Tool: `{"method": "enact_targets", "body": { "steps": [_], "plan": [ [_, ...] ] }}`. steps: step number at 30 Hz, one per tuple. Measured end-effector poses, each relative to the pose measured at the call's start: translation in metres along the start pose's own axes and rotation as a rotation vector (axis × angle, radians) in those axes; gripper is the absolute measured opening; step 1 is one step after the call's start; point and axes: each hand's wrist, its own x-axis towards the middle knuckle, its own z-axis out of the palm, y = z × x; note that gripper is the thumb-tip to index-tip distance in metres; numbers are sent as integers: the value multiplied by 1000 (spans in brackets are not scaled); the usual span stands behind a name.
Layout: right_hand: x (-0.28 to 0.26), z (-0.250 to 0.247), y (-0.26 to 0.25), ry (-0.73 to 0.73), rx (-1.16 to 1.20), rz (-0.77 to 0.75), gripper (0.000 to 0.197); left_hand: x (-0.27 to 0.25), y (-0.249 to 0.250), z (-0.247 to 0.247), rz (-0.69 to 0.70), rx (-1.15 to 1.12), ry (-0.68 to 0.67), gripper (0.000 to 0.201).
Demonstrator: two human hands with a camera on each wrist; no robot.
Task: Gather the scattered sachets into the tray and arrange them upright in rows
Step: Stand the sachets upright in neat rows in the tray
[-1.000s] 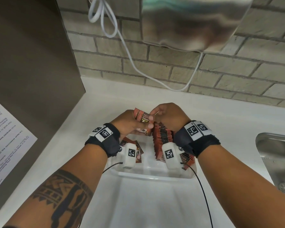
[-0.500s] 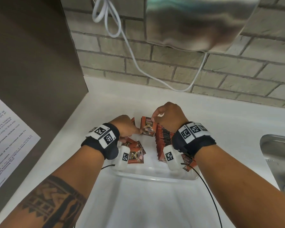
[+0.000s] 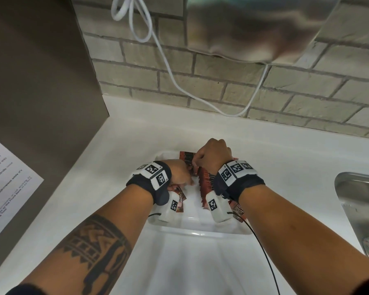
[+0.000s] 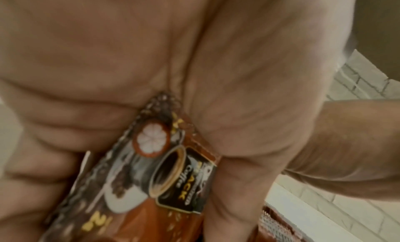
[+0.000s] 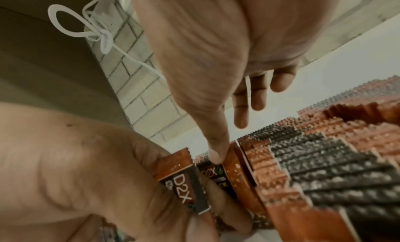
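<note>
Down in the clear plastic tray (image 3: 200,232) on the white counter (image 3: 124,145), the sachets are small flat packets in orange-brown and black with crimped, saw-toothed ends. A row of sachets (image 3: 206,180) stands on edge along the tray's right side, packed face to face; the right wrist view shows their toothed tops (image 5: 324,168) stepping in alternating black and copper bands.

The left hand (image 3: 179,173) has its fingers and thumb curled round a held sachet (image 4: 151,177), gripping it low in the tray just left of the row. The right hand (image 3: 213,155) is at the far end of the row, its thumb tip (image 5: 216,156) pressing on the top of an end sachet (image 5: 218,175) while the other fingers hang straight and loose.

A loose sachet (image 3: 179,204) lies flat on the tray floor, partly hidden by the left wrist camera. Both wrists cover much of the tray from the head view. Behind is a brick wall (image 3: 200,81) with a white cable (image 3: 168,67) looping down, a blurred steel dispenser (image 3: 254,28) above, a steel sink (image 3: 362,209) at right and a printed sheet (image 3: 6,182) at left, its text too small to read.

Readable on the packets: "D2X" (image 5: 182,187), and "BLACK" and "Coffee" beside a pictured cup and a cut mangosteen.
</note>
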Motion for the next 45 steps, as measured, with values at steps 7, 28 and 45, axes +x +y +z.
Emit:
{"method": "enact_targets", "body": {
  "steps": [7, 28, 45],
  "plan": [
    [-2, -5, 2, 12, -22, -95, 27, 7, -1, 0, -12, 18, -8, 31],
    [-23, -25, 16, -58, 388, -205, 14, -18, -22, -23, 226, -216, 143, 31],
    [-24, -39, 10, 148, 508, -187, 4, -41, -37, -29, 135, -48, 266, 29]
  ]
}}
